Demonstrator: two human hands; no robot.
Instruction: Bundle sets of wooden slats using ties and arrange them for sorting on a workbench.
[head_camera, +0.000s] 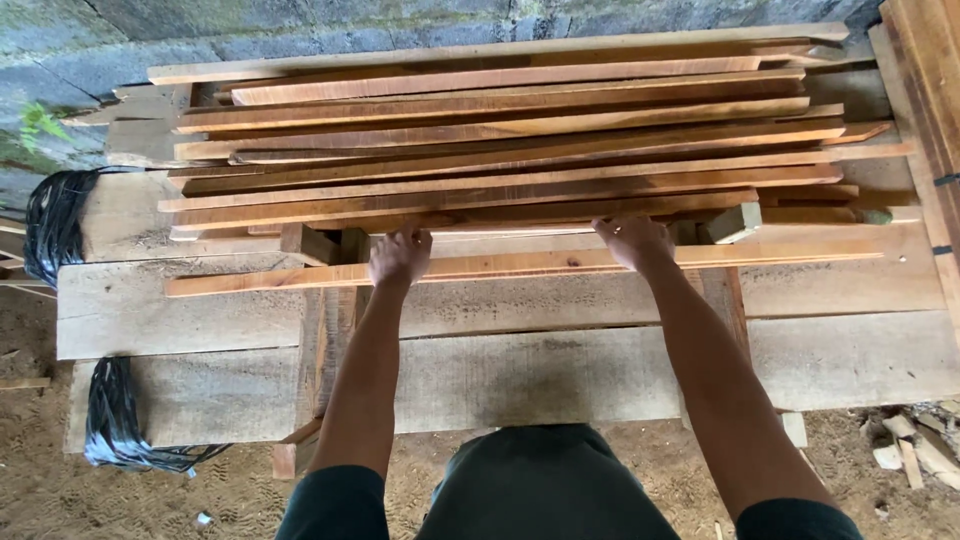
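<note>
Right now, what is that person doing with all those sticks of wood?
A person is leaning over a stack of thin wooden slats piled on wide grey planks. Both hands reach to the near edge of the pile: the left hand and the right hand each touch the lowest slats there. One long slat lies by itself in front of the pile, just under the hands. Bundles of black strapping hang at the left end.

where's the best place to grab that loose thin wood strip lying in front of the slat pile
Grip the thin wood strip near its middle with two hands spread apart, coming from the near side. It is long, narrow and flat on the grey planks, so one end grip would likely let it sag or swing. The left hand and right hand are already at that span.
</note>
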